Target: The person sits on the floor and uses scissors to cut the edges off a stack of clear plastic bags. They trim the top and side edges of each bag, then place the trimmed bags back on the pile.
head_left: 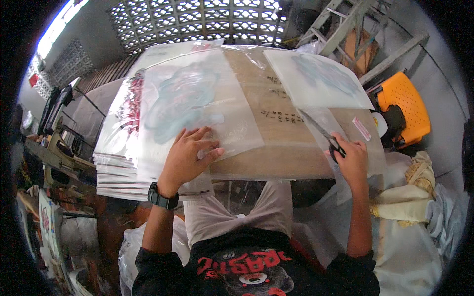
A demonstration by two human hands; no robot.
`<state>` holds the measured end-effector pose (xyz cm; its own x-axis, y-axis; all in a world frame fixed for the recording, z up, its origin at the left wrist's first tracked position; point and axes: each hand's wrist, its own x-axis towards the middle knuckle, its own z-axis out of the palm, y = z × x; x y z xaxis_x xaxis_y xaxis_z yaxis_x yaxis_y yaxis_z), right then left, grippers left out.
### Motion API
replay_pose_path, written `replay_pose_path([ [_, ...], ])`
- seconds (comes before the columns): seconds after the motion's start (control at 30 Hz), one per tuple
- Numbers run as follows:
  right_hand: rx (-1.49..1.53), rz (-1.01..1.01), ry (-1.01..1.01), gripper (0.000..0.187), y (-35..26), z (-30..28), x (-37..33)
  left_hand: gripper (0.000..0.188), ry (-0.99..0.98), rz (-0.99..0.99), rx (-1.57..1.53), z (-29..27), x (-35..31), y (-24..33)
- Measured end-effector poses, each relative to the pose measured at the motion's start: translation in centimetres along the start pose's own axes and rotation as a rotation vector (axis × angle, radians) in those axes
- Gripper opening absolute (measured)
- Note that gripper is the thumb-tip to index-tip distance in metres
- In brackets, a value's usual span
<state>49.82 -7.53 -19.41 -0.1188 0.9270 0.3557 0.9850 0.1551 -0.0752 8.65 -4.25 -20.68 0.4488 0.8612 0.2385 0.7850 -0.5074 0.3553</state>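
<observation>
My left hand point(190, 155) lies with fingers spread on a translucent printed sheet point(237, 118), which bears a pale blue-green design. Beneath it is a stack of white sheets point(113, 170) with dark striped edges. In my right hand point(353, 158) is a pair of scissors point(321, 129), gripped by its black handles, the blades pointing away to the far left. The scissors rest over a strip of clear plastic film point(323, 118) at the table's right side. Beyond them lies another printed sheet point(321, 79) with a blue-green design.
The brown table top point(266, 163) carries handwritten marks. A small pink-and-white label point(361, 129) sits near its right edge. An orange plastic chair point(405, 106) stands at the right, with a ladder point(340, 29) behind. Cream fabric and plastic point(410, 202) are piled at lower right.
</observation>
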Motion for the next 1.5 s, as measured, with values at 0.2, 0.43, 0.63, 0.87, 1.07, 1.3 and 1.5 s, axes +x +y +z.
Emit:
replay_pose_path([
  [0.2, 0.761, 0.288, 0.025, 0.040, -8.3, -2.0, -5.3, 0.054, 0.156, -0.134, 0.177, 2.7, -0.5, 1.1],
  [0.43, 1.187, 0.203, -0.362, 0.042, -13.2, 3.0, -13.0, 0.057, 0.016, -0.060, 0.192, 0.9, -4.3, 1.2],
  [0.63, 1.167, 0.116, -0.249, 0.045, -13.3, 4.3, -14.5, 0.074, -0.277, 0.197, 0.384, -3.0, -8.9, -2.9],
  [0.87, 1.335, 0.349, -0.287, 0.039, -15.2, 5.6, -14.0, 0.062, 0.297, -0.453, 0.136, -13.6, -12.2, -5.5],
  [1.07, 1.317, 0.357, -0.369, 0.040, -16.2, 4.7, -13.6, 0.072, -0.046, -0.258, 0.321, 1.4, 1.1, -1.5],
  [1.3, 1.664, 0.481, -0.480, 0.064, -16.9, 3.4, -15.5, 0.038, -0.212, 0.035, -0.039, -4.2, -2.7, -5.1],
  [1.5, 1.666, 0.468, -0.450, 0.065, -17.4, 2.6, -13.9, 0.053, 0.170, 0.010, 0.095, 2.3, 0.3, 4.0],
])
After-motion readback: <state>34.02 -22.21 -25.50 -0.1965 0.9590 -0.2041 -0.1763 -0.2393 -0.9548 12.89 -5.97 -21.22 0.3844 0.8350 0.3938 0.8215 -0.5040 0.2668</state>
